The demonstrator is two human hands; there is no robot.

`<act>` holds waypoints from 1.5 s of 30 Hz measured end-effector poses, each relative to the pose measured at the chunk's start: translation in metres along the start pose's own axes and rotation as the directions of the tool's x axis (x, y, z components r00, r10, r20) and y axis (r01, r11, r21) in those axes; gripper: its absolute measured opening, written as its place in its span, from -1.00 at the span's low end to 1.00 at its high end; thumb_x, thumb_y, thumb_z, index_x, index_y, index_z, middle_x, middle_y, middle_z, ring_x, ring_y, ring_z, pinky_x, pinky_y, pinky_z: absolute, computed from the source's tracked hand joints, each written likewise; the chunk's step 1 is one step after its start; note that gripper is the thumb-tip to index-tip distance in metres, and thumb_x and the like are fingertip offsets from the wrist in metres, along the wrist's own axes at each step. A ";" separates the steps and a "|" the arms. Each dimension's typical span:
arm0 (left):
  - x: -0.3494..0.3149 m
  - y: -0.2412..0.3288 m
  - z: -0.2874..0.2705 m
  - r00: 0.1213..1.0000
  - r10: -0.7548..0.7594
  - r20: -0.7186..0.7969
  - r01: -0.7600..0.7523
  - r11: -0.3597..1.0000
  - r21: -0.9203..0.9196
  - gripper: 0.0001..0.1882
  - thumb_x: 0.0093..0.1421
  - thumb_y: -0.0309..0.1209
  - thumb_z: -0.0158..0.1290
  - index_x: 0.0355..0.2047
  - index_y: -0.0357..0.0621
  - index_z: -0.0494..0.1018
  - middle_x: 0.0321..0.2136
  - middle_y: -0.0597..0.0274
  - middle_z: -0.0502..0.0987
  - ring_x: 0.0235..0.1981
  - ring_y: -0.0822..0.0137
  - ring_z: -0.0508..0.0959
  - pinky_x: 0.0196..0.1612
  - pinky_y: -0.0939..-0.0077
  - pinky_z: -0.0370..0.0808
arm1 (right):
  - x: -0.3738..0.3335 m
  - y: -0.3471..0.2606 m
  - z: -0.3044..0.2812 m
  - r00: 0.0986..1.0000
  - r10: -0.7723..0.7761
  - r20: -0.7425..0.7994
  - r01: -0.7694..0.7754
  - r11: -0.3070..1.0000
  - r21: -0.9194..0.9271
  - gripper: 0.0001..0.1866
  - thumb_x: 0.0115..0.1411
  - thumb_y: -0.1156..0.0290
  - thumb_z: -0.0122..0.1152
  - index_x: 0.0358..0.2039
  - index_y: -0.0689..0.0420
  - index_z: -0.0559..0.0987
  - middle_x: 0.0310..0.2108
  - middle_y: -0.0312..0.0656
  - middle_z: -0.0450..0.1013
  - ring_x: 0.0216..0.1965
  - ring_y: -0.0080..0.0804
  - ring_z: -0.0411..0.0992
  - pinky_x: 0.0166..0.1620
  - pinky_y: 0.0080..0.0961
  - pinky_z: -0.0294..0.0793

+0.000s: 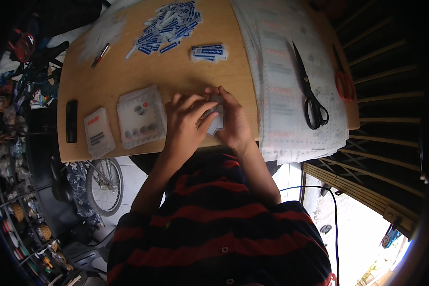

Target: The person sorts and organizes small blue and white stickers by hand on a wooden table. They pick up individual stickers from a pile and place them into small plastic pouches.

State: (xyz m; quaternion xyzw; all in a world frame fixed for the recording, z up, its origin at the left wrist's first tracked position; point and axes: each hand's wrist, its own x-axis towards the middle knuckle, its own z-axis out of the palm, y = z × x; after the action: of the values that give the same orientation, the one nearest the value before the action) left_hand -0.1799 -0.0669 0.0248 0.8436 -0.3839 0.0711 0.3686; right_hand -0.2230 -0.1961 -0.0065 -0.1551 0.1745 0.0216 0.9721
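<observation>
Close to the table's front edge, my hands meet over a few small pale slips (215, 125), probably paper or plastic; their exact kind is not clear. My right hand (236, 123) is closed around them from the right side. Reaching across from the left, my left hand (186, 117) has its thumb and fingers pinched on the slips' upper part. The fingers cover much of what they hold. Just left of my left hand lies a stack of translucent printed sheets (142, 119), and beyond it a smaller stack of white printed cards (100, 131).
Blue-and-white labels (169, 28) lie heaped at the back, with a small group of labels (209, 52) nearer. Black scissors (309, 90) rest on large translucent sheets (291, 114) at right, red-handled scissors (344, 83) beyond. A cutter-like tool (100, 55) and a black phone (71, 121) are left.
</observation>
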 end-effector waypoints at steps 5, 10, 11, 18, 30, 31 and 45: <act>0.000 0.017 -0.021 0.994 0.043 0.103 -0.031 0.993 -0.114 -0.68 -0.03 -0.35 0.32 -0.21 0.00 0.59 -0.06 0.36 0.45 -0.08 0.12 0.37 0.01 0.19 0.30 | 0.008 -0.001 -0.007 0.993 -0.085 -0.080 0.080 0.995 -0.057 -0.76 0.39 0.18 -0.03 -0.13 0.07 0.45 -0.37 -0.30 0.36 -0.42 -0.51 0.36 -0.33 -0.56 0.41; -0.008 0.005 -0.029 0.936 0.250 0.248 -0.276 0.958 0.075 -0.62 -0.13 -0.34 0.36 -0.24 0.01 0.58 -0.02 0.41 0.42 0.01 0.16 0.35 0.04 0.10 0.27 | 0.004 -0.006 -0.003 0.998 -0.001 0.062 0.005 0.997 -0.075 -0.74 0.41 0.14 -0.05 -0.17 0.05 0.44 -0.42 -0.33 0.30 -0.50 -0.57 0.28 -0.42 -0.61 0.34; -0.009 0.001 -0.026 0.938 0.266 0.223 -0.292 0.952 0.091 -0.63 -0.13 -0.34 0.35 -0.25 0.00 0.58 -0.02 0.41 0.43 0.01 0.16 0.35 0.04 0.10 0.27 | 0.006 -0.005 -0.005 0.998 0.022 0.065 -0.016 0.997 -0.078 -0.74 0.41 0.13 -0.05 -0.17 0.04 0.43 -0.42 -0.33 0.29 -0.50 -0.57 0.28 -0.42 -0.61 0.34; 0.001 -0.002 -0.027 0.946 0.242 0.216 -0.269 0.957 0.107 -0.71 -0.12 -0.35 0.35 -0.35 -0.03 0.56 -0.01 0.36 0.43 0.05 0.16 0.34 0.04 0.11 0.26 | 0.010 0.006 0.005 0.998 -0.062 -0.034 0.052 0.970 -0.238 -0.65 0.42 0.01 -0.11 -0.08 0.03 0.39 -0.38 -0.33 0.28 -0.47 -0.57 0.29 -0.43 -0.59 0.32; 0.012 -0.007 -0.026 0.957 0.179 0.230 -0.179 0.984 -0.022 -0.55 -0.24 -0.35 0.42 -0.32 -0.07 0.47 0.02 0.25 0.41 0.13 0.08 0.32 0.17 0.03 0.21 | 0.000 -0.006 0.011 0.970 0.177 0.165 -0.108 0.928 -0.358 -0.46 0.44 -0.14 -0.35 0.08 0.06 0.30 -0.42 -0.33 0.28 -0.46 -0.56 0.27 -0.42 -0.61 0.28; 0.012 -0.010 -0.026 0.953 0.190 0.234 -0.193 0.981 -0.011 -0.54 -0.25 -0.35 0.42 -0.33 -0.07 0.47 0.01 0.25 0.42 0.13 0.08 0.32 0.17 0.03 0.21 | -0.001 -0.007 0.013 0.976 0.149 0.162 -0.083 0.931 -0.356 -0.43 0.43 -0.15 -0.34 0.12 0.07 0.28 -0.43 -0.33 0.28 -0.46 -0.56 0.28 -0.42 -0.61 0.29; 0.013 -0.016 -0.028 0.967 0.236 0.095 -0.223 0.967 -0.125 -0.63 -0.25 -0.47 0.36 -0.43 -0.11 0.43 -0.09 0.25 0.50 -0.07 0.09 0.44 0.03 0.16 0.34 | 0.001 -0.011 0.011 0.957 0.149 0.249 -0.062 0.944 -0.325 -0.30 0.42 -0.13 -0.27 0.33 0.18 0.10 -0.14 -0.05 0.41 -0.29 -0.28 0.51 -0.25 -0.39 0.56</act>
State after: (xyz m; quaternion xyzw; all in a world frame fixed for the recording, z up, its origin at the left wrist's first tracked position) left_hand -0.1556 -0.0488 0.0412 0.7738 -0.5021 0.0452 0.3835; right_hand -0.2173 -0.2033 0.0061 -0.2933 0.0429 0.1225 0.9472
